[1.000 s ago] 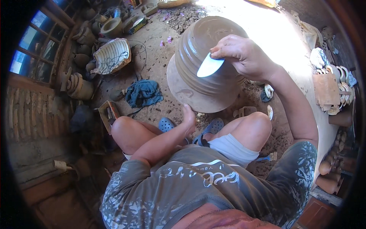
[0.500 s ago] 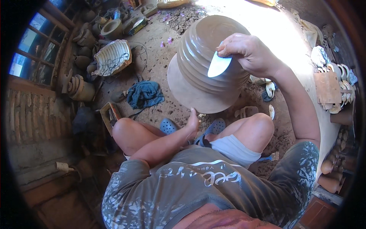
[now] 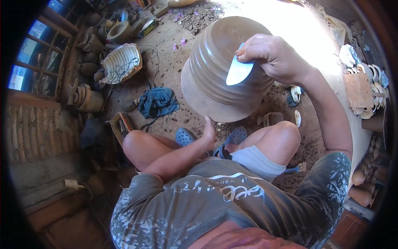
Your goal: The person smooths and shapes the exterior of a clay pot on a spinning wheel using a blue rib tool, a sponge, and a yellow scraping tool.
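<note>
A large ridged clay pot with a smooth wet sheen stands on a round clay-coloured disc, in front of my knees. My right hand reaches over the pot and pinches a pale, leaf-shaped scraper between thumb and fingers. The scraper's blade lies over the pot's near right side; exact contact is hard to see. Low at the disc's near edge, my left hand has its thumb on the rim. Its other fingers are mostly hidden, apparently closed on the rim.
A blue cloth lies on the dirty floor at left, by an open box. Behind it sit a ribbed pale shell-like piece and several clay pots. A brush lies by my right knee. More pots line the right side.
The scraper and right hand have shifted very slightly, staying over the same side of the pot. My left hand stays at the disc's rim. The whole view has tilted a little.
</note>
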The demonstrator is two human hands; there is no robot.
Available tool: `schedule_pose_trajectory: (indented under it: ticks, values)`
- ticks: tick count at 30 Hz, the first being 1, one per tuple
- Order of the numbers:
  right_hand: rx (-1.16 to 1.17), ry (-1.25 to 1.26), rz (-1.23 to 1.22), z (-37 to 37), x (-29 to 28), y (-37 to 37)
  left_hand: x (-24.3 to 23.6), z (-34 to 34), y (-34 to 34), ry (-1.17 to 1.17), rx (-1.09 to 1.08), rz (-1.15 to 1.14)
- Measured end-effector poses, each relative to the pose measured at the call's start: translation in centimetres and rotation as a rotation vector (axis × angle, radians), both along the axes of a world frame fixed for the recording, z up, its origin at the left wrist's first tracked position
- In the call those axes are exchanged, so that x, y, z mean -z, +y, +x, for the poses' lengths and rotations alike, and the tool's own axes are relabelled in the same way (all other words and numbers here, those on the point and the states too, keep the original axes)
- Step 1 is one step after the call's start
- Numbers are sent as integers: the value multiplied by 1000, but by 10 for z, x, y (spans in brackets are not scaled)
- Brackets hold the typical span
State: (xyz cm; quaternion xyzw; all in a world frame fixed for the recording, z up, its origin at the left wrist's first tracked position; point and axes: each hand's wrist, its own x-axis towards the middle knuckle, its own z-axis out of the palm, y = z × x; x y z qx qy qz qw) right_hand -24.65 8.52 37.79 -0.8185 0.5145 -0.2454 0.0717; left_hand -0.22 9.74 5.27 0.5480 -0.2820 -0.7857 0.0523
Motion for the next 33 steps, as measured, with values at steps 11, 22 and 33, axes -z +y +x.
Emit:
schedule_pose_trajectory:
  ticks: [11, 22, 33]
  values:
    - [0, 0, 102, 8, -7, -6, 68, 22, -170, -57, -375, -411]
    - [4, -4, 60, -7, -4, -5, 43, 9, -178, -102, -318, -341]
    - [-5, 42, 36, -4, -6, -7, 45, 8, -12, 55, -45, -74]
